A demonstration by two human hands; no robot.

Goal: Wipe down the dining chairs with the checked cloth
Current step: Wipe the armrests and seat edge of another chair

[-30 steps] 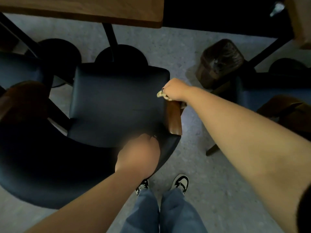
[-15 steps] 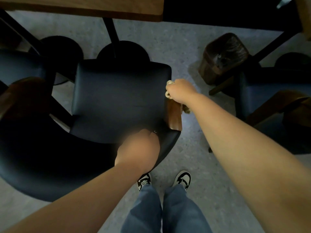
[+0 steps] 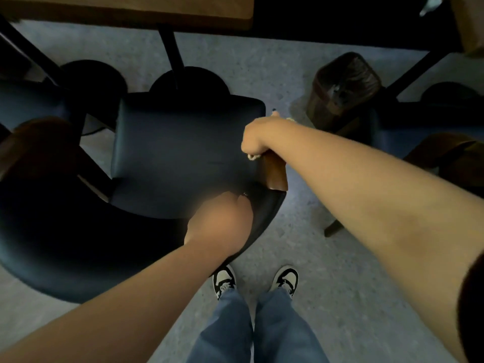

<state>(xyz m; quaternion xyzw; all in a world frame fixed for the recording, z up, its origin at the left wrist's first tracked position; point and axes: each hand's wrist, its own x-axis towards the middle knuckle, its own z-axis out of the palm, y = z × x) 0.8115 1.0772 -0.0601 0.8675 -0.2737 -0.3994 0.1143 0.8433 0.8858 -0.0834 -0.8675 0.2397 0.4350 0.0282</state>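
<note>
A dark blue padded dining chair (image 3: 180, 150) with a curved backrest stands below me. Its brown wooden right armrest (image 3: 275, 174) shows at the seat's right side. My right hand (image 3: 258, 136) grips a bunched pale cloth (image 3: 252, 157) at the front end of that armrest; only a small light corner of the cloth peeks out under my fingers. My left hand (image 3: 222, 224) holds the chair's backrest at its right end, fingers curled over the rim.
A wooden table (image 3: 136, 9) with a black pedestal leg (image 3: 170, 56) stands just beyond the chair. More dark chairs sit at the left (image 3: 31, 106) and right (image 3: 432, 142). A brown lined bin (image 3: 343, 87) stands on the grey floor at right. My feet (image 3: 255, 281) are behind the chair.
My right hand with the cloth has slid along the armrest's front end, rolling over toward the seat side. My left hand stays on the backrest.
</note>
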